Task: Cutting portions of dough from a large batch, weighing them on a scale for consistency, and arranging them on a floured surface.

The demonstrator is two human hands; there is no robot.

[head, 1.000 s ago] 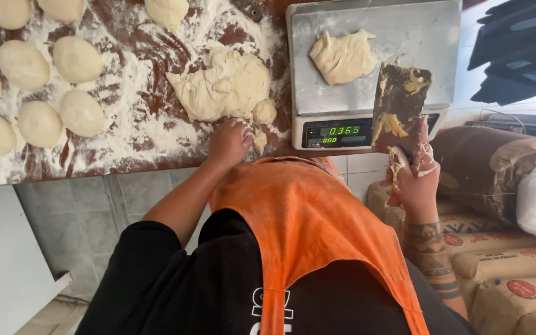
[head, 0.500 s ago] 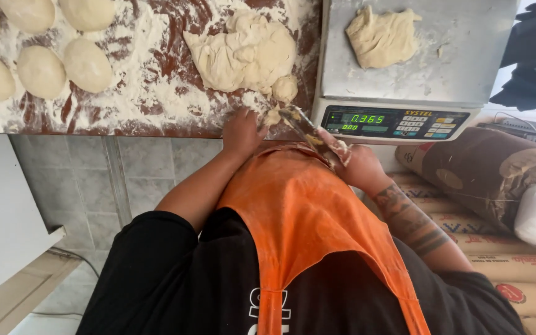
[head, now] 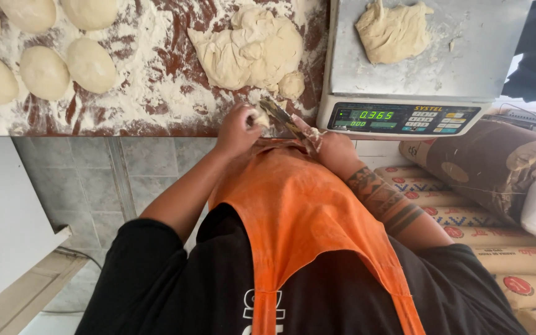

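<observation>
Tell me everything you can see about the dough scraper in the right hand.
The dough scraper is a flat, thin blade, seemingly metal, caked with pale dough and flour. The right hand holds it tilted at the counter's near edge, its tip against a small dough bit in the left hand. Its handle is hidden.

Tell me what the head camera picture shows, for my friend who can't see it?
A person in an orange apron holds a small bit of dough in the left hand and a dough scraper in the right hand, at the edge of a floury counter. A big dough lump and dough balls lie there; another piece sits on a scale.
</observation>
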